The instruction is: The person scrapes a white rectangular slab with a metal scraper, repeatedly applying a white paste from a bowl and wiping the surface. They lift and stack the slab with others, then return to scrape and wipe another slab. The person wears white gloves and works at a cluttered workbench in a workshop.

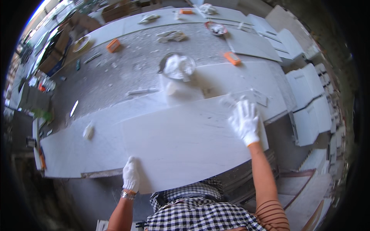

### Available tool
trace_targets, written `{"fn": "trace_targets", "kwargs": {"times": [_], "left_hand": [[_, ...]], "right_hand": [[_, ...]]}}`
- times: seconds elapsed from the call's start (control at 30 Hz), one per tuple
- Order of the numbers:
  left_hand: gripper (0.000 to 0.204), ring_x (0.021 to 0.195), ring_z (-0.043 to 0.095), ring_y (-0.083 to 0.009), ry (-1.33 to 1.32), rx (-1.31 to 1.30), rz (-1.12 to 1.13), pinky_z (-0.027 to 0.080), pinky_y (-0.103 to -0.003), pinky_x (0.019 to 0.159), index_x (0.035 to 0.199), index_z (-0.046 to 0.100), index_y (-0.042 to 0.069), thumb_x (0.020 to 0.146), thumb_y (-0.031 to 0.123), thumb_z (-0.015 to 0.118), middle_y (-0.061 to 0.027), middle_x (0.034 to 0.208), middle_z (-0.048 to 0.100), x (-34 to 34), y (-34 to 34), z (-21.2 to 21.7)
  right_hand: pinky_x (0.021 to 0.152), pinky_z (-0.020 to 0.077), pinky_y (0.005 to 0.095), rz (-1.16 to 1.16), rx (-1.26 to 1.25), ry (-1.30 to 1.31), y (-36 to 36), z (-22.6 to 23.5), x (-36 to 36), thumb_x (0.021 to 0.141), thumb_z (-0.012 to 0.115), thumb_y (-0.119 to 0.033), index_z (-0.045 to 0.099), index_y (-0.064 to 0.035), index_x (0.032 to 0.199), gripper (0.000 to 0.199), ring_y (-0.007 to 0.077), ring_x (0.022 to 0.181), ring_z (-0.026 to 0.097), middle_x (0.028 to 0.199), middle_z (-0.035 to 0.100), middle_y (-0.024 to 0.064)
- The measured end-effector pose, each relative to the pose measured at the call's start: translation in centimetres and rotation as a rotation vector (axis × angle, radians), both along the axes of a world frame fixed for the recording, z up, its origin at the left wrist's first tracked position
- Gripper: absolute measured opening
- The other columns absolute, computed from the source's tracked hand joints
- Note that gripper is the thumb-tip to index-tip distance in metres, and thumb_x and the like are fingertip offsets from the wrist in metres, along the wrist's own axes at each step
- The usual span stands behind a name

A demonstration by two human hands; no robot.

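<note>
A large white stone-like slab (185,134) with faint grey streaks lies in front of me, its near edge jutting over the bench edge towards my checked apron. My left hand (131,175), in a white knit glove, grips the slab's near left edge, fingers partly hidden. On the slab's right part my right hand (245,120) lies with its gloved fingers spread flat. A whitish blur, too smeared to name, shows just left of its fingertips. Beyond the slab stands a round bowl (158,71) heaped with crumpled white material (178,66).
Another pale slab (73,150) lies under the left side. Orange boxes (232,58), cloth gloves (171,36) and a red-rimmed bowl (208,27) are scattered over the dusty bench (135,46). Stacked white panels (306,86) line the right side. Cardboard boxes (58,54) stand far left.
</note>
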State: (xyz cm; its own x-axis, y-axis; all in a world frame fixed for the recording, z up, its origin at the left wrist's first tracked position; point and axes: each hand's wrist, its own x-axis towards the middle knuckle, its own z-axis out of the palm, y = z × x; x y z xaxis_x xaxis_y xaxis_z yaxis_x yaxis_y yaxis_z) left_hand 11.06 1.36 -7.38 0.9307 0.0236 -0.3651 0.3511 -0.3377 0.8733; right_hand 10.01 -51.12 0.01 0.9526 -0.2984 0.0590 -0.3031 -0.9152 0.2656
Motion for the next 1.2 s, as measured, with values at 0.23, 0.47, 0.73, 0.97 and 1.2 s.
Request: {"fn": "trace_targets", "kwargs": {"times": [0.23,0.47,0.73,0.97,1.2], "left_hand": [[0.043,0.122,0.063,-0.0227,0.085,-0.104,0.052,0.048,-0.034,0.106,0.134,0.063,-0.007,0.110,0.026,0.051,-0.0146,0.132,0.069,-0.7,-1.5,0.6],[0.040,0.116,0.066,-0.0241,0.038,-0.254,0.027,0.050,-0.034,0.102,0.131,0.065,-0.004,0.110,0.028,0.050,-0.0136,0.126,0.071,-1.1,-2.1,0.6],[0.043,0.110,0.068,-0.0257,-0.083,-0.179,-0.069,0.051,-0.036,0.097,0.127,0.066,-0.002,0.110,0.029,0.043,-0.0177,0.119,0.072,-0.3,-1.9,1.5],[0.044,0.103,0.065,-0.0168,0.066,-0.180,-0.117,0.051,-0.032,0.091,0.129,0.066,-0.002,0.111,0.034,0.046,-0.0122,0.116,0.072,-2.5,-0.2,2.4],[0.057,0.112,0.069,-0.0240,0.255,-0.523,0.166,0.050,-0.040,0.100,0.141,0.061,0.003,0.110,0.049,0.045,-0.0123,0.127,0.071,-5.4,3.7,0.9]], "right_hand": [[0.109,0.0334,0.0764,-0.246,0.137,-0.149,-2.6,-1.1,5.8,0.099,0.050,-0.065,0.031,-0.0120,0.162,0.084,0.0539,0.151,0.025,0.169,0.025,0.0213],[0.114,0.0159,0.0789,0.505,0.083,-0.085,18.2,-2.0,4.6,0.092,0.056,-0.066,0.037,-0.0023,0.159,0.094,0.0524,0.154,0.021,0.168,0.024,0.0270],[0.117,0.0112,0.0729,0.652,0.281,0.264,35.9,2.7,13.3,0.104,0.042,-0.056,0.025,-0.0106,0.166,0.078,0.0429,0.159,0.014,0.174,0.014,0.0199],[0.103,0.0417,0.0611,0.704,0.198,0.126,29.4,1.5,5.9,0.098,0.058,-0.043,0.045,-0.0116,0.153,0.064,0.0372,0.146,0.038,0.159,0.041,0.0177],[0.115,0.0369,0.0591,-0.286,0.160,-0.093,1.4,-0.4,-1.5,0.102,0.052,-0.052,0.039,-0.0109,0.156,0.068,0.0450,0.146,0.036,0.160,0.037,0.0224]]}}
